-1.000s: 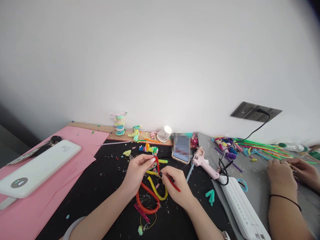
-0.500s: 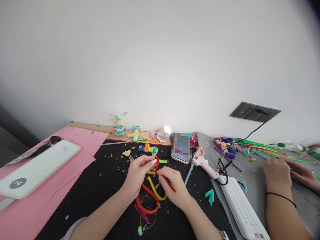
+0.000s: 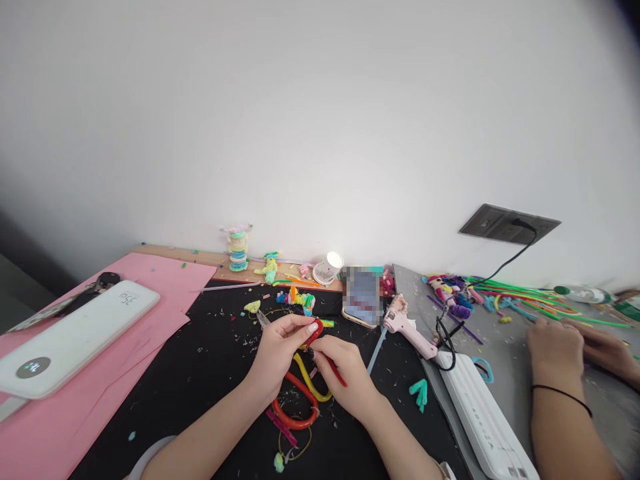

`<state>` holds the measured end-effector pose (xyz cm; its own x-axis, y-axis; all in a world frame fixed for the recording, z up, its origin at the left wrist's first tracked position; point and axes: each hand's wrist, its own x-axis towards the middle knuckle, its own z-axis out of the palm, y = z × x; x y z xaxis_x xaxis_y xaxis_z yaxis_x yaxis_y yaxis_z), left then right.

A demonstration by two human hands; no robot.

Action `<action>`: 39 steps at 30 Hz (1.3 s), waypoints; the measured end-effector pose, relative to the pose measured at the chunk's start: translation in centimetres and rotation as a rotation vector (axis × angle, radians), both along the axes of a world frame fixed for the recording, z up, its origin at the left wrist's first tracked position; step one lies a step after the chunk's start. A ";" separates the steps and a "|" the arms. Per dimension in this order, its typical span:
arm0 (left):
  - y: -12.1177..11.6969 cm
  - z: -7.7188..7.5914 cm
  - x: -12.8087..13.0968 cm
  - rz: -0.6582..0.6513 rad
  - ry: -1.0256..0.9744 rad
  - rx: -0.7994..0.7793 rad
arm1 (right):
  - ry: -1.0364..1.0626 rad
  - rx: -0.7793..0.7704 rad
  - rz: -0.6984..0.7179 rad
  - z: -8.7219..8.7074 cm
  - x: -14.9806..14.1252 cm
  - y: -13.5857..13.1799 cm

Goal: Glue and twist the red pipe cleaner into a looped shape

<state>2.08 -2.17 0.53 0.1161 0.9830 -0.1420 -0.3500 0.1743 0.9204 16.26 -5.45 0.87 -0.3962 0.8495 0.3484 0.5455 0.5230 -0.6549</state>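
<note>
A red pipe cleaner [image 3: 338, 372] is held between my two hands, its upper part bent into a small loop and its straight tail slanting down to the right. My left hand [image 3: 280, 343] pinches the bent part between thumb and forefinger. My right hand [image 3: 349, 373] is closed on the pipe cleaner just below, fingertips close to the left ones. Beneath my hands lie a thick red loop [image 3: 295, 424] and a yellow curved piece [image 3: 311, 383], partly covered. A pointed metal tip [image 3: 263, 320] shows beside my left hand. A magenta strip [image 3: 281, 428] lies near the red loop.
A phone [image 3: 363, 300] leans by the wall, beside a paper cup [image 3: 329, 268]. Right of it lie a pink glue gun [image 3: 410, 331] and a white power strip [image 3: 487, 417]. A white power bank [image 3: 85, 333] rests on pink paper [image 3: 160, 280]. Another person's hands [image 3: 557, 347] work at right.
The red pipe cleaner's upper part has gone from a tall upright bend to a smaller, tighter loop. My fingertips have shifted slightly; the things on the table stay put.
</note>
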 end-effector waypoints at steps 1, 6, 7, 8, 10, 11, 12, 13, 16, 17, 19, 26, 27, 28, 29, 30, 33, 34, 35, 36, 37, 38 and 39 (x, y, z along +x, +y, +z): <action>0.0 0.1 0.0 -0.003 0.002 -0.003 | -0.007 0.009 -0.001 0.0 0.0 0.0; -0.2 0.1 0.1 -0.015 -0.005 -0.003 | -0.037 0.038 -0.012 0.2 -0.1 0.0; -0.2 0.0 0.1 -0.019 -0.006 -0.003 | -0.044 0.041 -0.015 0.2 -0.1 0.0; -0.2 0.0 0.2 -0.022 -0.007 -0.004 | -0.050 0.044 -0.018 0.3 -0.1 0.0; -0.2 0.0 0.2 -0.021 -0.011 -0.007 | -0.063 0.050 -0.026 0.3 -0.1 0.0; -0.2 0.1 0.2 -0.019 -0.016 -0.008 | -0.069 0.052 -0.029 0.4 -0.2 0.0; -0.2 0.1 0.2 -0.018 -0.021 -0.008 | -0.073 0.056 -0.033 0.4 -0.2 0.0; -0.2 0.1 0.2 -0.019 -0.024 -0.007 | -0.077 0.057 -0.037 0.3 -0.2 0.0; -0.3 0.1 0.2 -0.023 -0.015 -0.007 | -0.072 0.058 -0.040 0.2 -0.3 0.0; -0.3 0.1 0.2 -0.024 -0.010 -0.006 | -0.067 0.053 -0.039 0.2 -0.3 0.0; -0.3 0.1 0.2 -0.023 -0.002 -0.001 | -0.060 0.039 -0.036 0.1 -0.3 0.0; -0.2 -0.1 0.3 -0.005 -0.006 -0.001 | -0.140 0.029 -0.058 0.5 -0.4 -0.3; -0.2 -0.1 0.3 0.002 -0.007 0.001 | -0.151 0.028 -0.061 0.6 -0.5 -0.3; -0.2 -0.1 0.2 0.010 -0.008 0.005 | -0.162 0.027 -0.066 0.7 -0.5 -0.4; -0.2 -0.2 0.2 0.017 -0.010 0.010 | -0.172 0.025 -0.073 0.7 -0.6 -0.4; -0.2 -0.2 0.2 0.023 -0.013 0.015 | -0.183 0.023 -0.079 0.7 -0.7 -0.4; -0.1 -0.4 0.2 0.037 -0.020 0.026 | -0.214 0.024 -0.094 0.6 -0.8 -0.4; -0.1 -0.5 0.2 0.039 -0.022 0.028 | -0.221 0.027 -0.096 0.5 -0.8 -0.4; 0.0 -0.6 0.2 0.040 -0.021 0.030 | -0.226 0.030 -0.095 0.5 -0.9 -0.4; 0.0 -0.6 0.2 0.042 -0.018 0.029 | -0.229 0.032 -0.097 0.4 -0.9 -0.3; 0.0 -0.7 0.3 0.044 -0.017 0.026 | -0.231 0.030 -0.100 0.4 -0.9 -0.3; 0.0 -0.7 0.3 0.047 -0.018 0.021 | -0.234 0.025 -0.106 0.3 -0.9 -0.3; 0.0 -0.7 0.3 0.050 -0.021 0.015 | -0.236 0.016 -0.112 0.3 -0.9 -0.4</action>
<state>2.35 -2.16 -0.17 0.0694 0.9897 -0.1254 -0.3769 0.1424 0.9152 15.35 -5.81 1.16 -0.3717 0.8878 0.2713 0.7376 0.4599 -0.4944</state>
